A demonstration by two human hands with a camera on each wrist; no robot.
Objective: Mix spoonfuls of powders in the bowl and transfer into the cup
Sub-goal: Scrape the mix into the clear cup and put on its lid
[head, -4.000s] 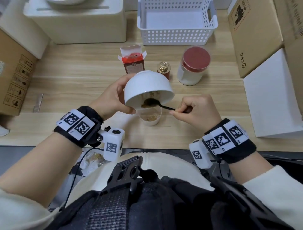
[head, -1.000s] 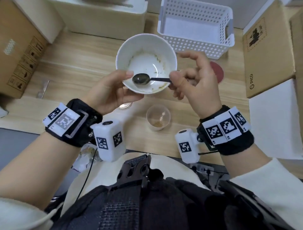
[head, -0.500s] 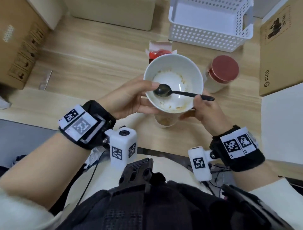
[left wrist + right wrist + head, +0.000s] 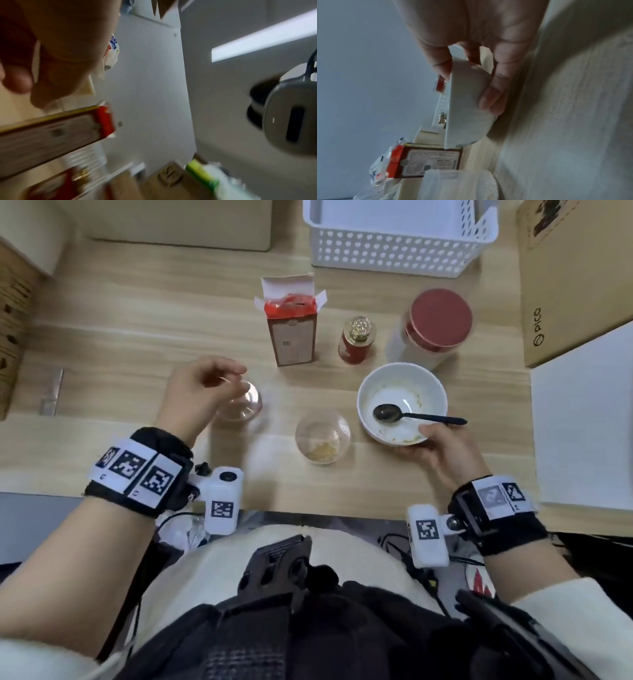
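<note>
The white bowl [image 4: 402,378] sits low at the table on the right, smeared with powder residue. A black spoon [image 4: 411,416] lies loose in it, handle over the rim. My right hand [image 4: 435,446] grips the bowl's near rim, thumb on top and fingers underneath; the right wrist view shows those fingers [image 4: 494,97] on the bowl's wall [image 4: 467,108]. The clear cup [image 4: 322,436] with tan powder stands free between my hands. My left hand [image 4: 202,392] hovers with curled fingers over a clear lid [image 4: 246,405]; blur hides whether it holds the lid.
Behind the cup stand an open red box [image 4: 293,337], a small red jar with a gold cap [image 4: 358,340] and a white jar with a red lid [image 4: 435,323]. A white basket [image 4: 394,251] is at the back, a cardboard box [image 4: 575,285] and a white board [image 4: 582,422] at the right.
The bowl came down from above the cup to the right of it. My left hand let go of the bowl and moved left over the lid. My right hand now grips the bowl's rim.
</note>
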